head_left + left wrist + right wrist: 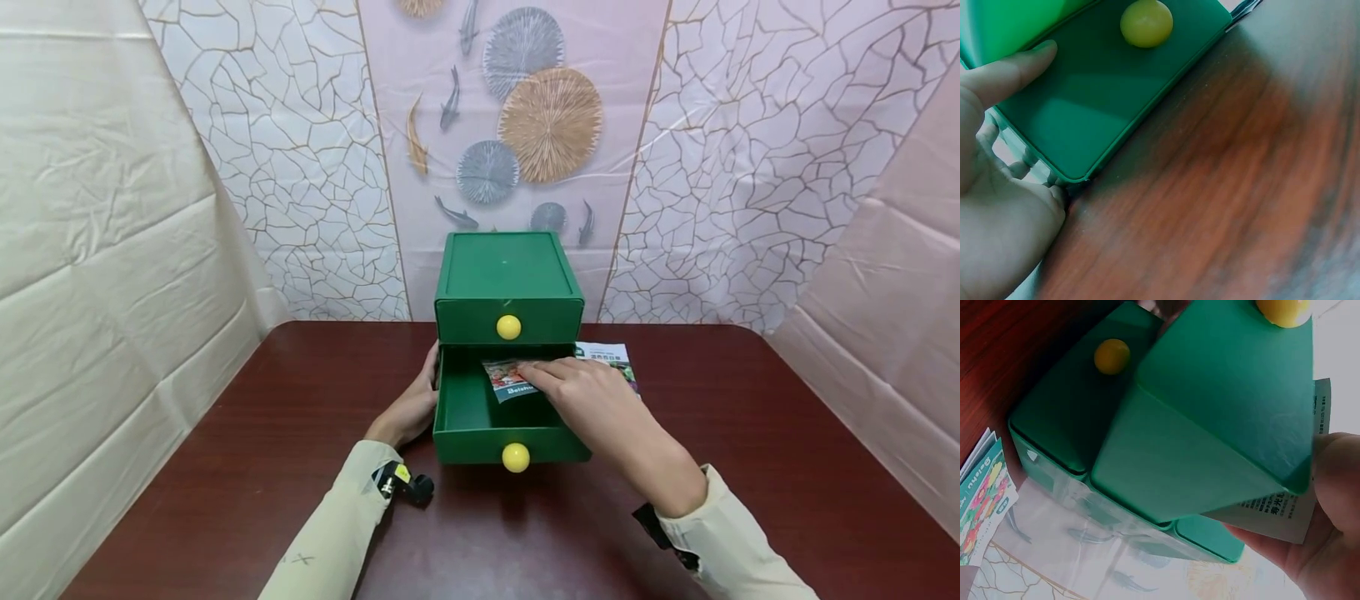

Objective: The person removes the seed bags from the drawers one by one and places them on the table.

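The right hand point(592, 398) pinches a printed seed packet point(507, 381) between thumb and fingers, over the pulled-out drawer point(472, 447) of a green cabinet point(504, 265). The left hand point(411, 408) lies spread against the cabinet's left side (thumb on the front). More seed packets point(990, 509) sit right of the cabinet.

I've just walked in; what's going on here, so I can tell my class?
A person's right hand pinches a printed packet in or just above the open middle drawer of a green cabinet. The left hand rests against the cabinet's left side. The top drawer and bottom drawer are shut. More packets sit at the cabinet's right.
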{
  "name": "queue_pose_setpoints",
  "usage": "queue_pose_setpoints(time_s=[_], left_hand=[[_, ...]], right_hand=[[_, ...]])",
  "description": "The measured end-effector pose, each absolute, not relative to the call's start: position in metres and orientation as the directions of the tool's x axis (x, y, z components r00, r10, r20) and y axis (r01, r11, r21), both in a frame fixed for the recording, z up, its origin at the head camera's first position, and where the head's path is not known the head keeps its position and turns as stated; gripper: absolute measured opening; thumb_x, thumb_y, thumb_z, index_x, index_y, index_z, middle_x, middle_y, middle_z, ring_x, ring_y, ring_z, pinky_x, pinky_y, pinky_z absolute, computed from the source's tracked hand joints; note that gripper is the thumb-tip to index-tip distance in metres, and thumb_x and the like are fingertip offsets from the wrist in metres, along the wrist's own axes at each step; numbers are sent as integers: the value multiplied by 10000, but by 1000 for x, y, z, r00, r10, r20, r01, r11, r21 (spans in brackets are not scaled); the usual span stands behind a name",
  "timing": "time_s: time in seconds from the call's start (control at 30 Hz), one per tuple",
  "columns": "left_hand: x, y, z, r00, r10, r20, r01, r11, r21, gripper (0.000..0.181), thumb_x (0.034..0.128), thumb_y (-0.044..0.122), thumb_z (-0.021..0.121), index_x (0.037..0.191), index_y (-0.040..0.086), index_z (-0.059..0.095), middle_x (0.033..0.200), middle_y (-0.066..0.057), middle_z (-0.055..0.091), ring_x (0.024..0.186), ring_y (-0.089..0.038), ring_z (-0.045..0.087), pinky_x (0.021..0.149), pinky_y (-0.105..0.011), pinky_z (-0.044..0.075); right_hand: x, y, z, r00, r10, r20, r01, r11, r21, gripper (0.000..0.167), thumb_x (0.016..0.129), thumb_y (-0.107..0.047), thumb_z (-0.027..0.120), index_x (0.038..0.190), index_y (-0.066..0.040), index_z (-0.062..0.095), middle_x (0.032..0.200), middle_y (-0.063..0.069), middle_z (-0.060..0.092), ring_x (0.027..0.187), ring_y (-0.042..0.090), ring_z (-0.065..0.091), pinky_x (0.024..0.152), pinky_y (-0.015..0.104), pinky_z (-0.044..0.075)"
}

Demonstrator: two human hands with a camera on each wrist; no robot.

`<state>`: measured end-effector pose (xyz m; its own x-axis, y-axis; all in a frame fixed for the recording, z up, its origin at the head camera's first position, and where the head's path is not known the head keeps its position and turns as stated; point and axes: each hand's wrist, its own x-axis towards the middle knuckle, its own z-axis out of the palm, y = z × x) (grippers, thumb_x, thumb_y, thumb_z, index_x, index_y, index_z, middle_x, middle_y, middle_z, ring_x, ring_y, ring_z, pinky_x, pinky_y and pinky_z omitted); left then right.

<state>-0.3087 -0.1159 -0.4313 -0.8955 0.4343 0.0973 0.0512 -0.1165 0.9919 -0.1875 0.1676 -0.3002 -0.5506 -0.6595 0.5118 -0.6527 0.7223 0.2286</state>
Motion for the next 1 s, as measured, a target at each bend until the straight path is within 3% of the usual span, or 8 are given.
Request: queue_pose_setpoints(time_s=[0.3,0.57,1.0], left_hand=[[-309,-116,-432,-888,450,96,50,-112,992,1003,1047,20,615,1685,420,-49,1756,78,-29,1602,-201,84,1225,-505,294],[-308,-118,-432,-897,433,92,52,-105,993,1009,1041,-16,605,1688,409,-42,1759,66,-30,1607,-216,73,1205,-489,323],[-309,-116,-432,-895,435,99,63,-97,993,1002,1043,6,611,1689,407,-42,1757,66,-28,1605,-220,74,1219,-522,312]], right_hand=[[-170,176,-293,-510,-678,529,-664,701,258,632,814,75,861,1394,-120,701,1285,62,750,1110,267,733,868,477,613],[-163,178,-285,-442,-678,587,-677,681,277,616,787,78,877,1349,-131,739,1250,63,764,1087,254,745,846,460,617],[-142,192,-261,-423,-634,648,-698,684,213,590,745,80,898,1280,-138,782,1182,39,787,1041,223,757,812,462,622]])
